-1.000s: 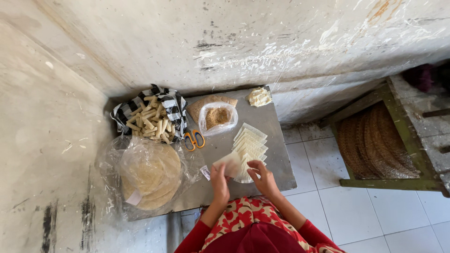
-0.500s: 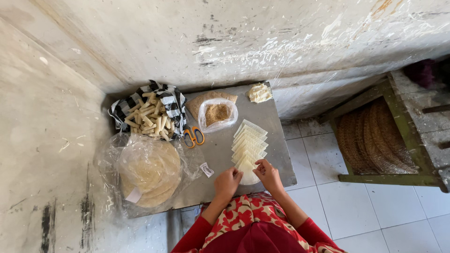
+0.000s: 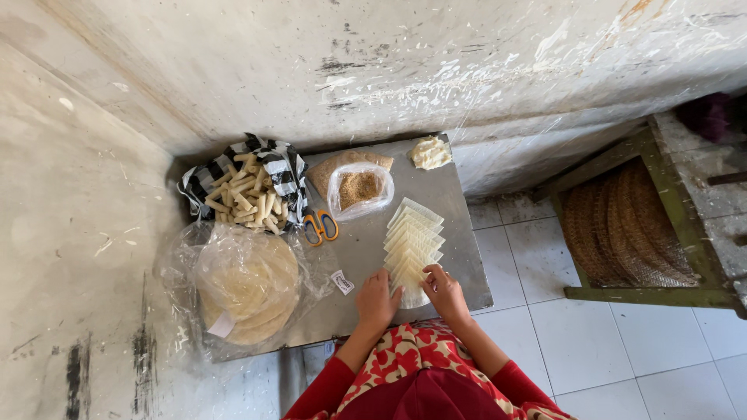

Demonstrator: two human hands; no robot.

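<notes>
At my far left, a clear plastic bag of round flat wrappers (image 3: 247,284) lies on the grey metal table (image 3: 459,233), below a black-and-white checked bag of pale stick-shaped pieces (image 3: 245,194). Orange-handled scissors (image 3: 320,226) sit just beside it (a small bag of brown crumbs (image 3: 359,187) is further back). My left hand (image 3: 377,299), fingers loosely together, touches the overlapping row of pale square sheets (image 3: 412,245). My right hand (image 3: 444,289) presses curled fingers on the nearest sheet.
</notes>
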